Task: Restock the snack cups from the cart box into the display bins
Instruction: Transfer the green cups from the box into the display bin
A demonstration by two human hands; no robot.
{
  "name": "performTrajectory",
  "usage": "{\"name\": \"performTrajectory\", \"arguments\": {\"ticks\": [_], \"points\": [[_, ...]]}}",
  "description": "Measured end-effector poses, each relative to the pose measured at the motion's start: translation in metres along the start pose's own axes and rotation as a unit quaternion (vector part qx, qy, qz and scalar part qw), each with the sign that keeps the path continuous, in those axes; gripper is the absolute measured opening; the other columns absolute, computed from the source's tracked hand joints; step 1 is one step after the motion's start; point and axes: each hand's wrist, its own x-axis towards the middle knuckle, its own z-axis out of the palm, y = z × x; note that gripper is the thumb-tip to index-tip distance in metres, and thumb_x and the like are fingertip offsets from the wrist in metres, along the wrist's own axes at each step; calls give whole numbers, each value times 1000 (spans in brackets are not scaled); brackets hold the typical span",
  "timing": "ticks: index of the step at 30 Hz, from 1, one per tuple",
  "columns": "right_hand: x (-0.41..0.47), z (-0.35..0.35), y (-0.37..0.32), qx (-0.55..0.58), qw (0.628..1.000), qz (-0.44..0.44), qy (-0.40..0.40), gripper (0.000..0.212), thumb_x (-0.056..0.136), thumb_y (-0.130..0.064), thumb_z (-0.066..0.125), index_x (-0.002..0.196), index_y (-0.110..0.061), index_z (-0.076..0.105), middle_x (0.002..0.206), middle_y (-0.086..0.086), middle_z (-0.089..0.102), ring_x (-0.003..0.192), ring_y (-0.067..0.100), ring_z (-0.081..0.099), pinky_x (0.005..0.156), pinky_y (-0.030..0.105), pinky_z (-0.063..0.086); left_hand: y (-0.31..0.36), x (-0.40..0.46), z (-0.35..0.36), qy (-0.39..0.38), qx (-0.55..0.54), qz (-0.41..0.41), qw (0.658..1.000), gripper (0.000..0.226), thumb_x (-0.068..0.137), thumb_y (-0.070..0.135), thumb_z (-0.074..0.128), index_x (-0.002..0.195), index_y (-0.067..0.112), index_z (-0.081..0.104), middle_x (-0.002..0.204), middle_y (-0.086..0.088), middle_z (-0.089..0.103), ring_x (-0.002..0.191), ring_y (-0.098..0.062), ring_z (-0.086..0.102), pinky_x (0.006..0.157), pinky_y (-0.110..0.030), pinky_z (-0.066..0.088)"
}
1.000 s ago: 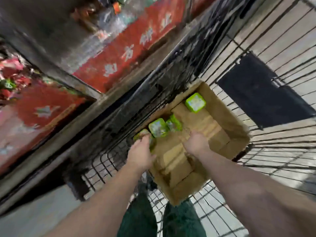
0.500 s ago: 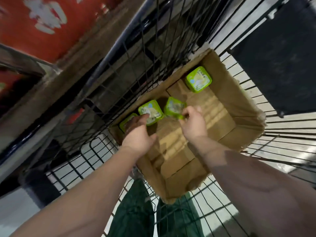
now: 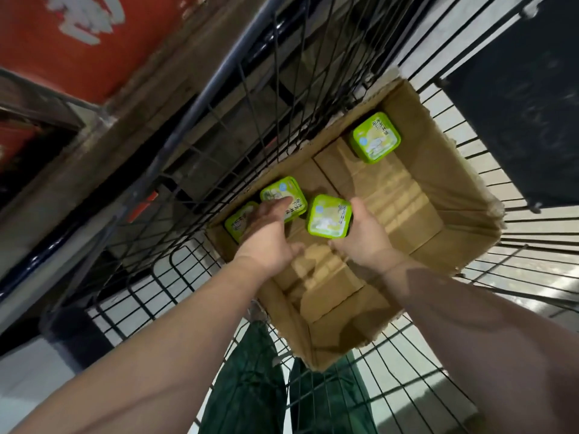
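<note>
Two bare forearms are being shown without sleeves, watch or jewellery, ending in the ungloved left hand [image 3: 269, 236] and right hand [image 3: 365, 236]. Dark green trousers [image 3: 250, 386], loosely creased, are being worn on both legs, glimpsed through black wire bars.

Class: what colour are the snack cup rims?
Bright green, clearest on the far cup, head view.

The left hand [image 3: 266, 236] covers much of the snack cup in the box corner [image 3: 237, 223] and the near edge of the second cup [image 3: 283, 195] beside it. The right hand [image 3: 363, 233] hides the held cup's [image 3: 327, 216] side and its own fingertips. Lid print is too small to read. Beyond the cardboard box [image 3: 445, 211], the red sign [image 3: 65, 42] is cut off by the frame's edge
</note>
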Motion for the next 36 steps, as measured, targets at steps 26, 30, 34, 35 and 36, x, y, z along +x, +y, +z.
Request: {"name": "performTrajectory", "arguments": {"ticks": [26,30,34,35,36], "points": [[-31,18,-72,315,943,108,-23,45,91,4,55,131,-14,46,88,15,60,47,11,56,42,17,47,-27,-76,-60,78,-48,-17,996,78,69,28,82,133,14,40,113,-6,68,110,-26,62,80,-31,47],[-99,-8,-88,339,937,81,-8,43,90,5,56,129,-13,49,79,11,59,51,17,52,46,21,45,-30,-111,-86,68,-53,11,996,89,66,30,84,139,15,35,124,-12,60,116,-29,55,87,-30,43],[-171,-22,-107,370,927,51,24,40,91,4,55,123,-18,52,84,8,61,64,20,57,53,21,52,-28,-150,-119,37,-28,68,997,88,66,32,83,139,21,34,120,-6,60,110,-26,56,80,-26,42],[-188,-25,-111,376,925,42,28,40,90,3,56,124,-17,52,84,8,61,65,21,58,57,23,53,-27,-161,-127,31,-27,86,995,87,66,32,83,138,22,35,118,-4,61,109,-25,57,82,-27,44],[-203,-27,-115,379,924,32,31,40,90,3,57,124,-17,53,85,9,62,65,21,59,58,24,53,-26,-171,-134,29,-25,104,994,86,66,31,83,138,21,36,117,-3,61,109,-23,57,85,-28,45]]}}
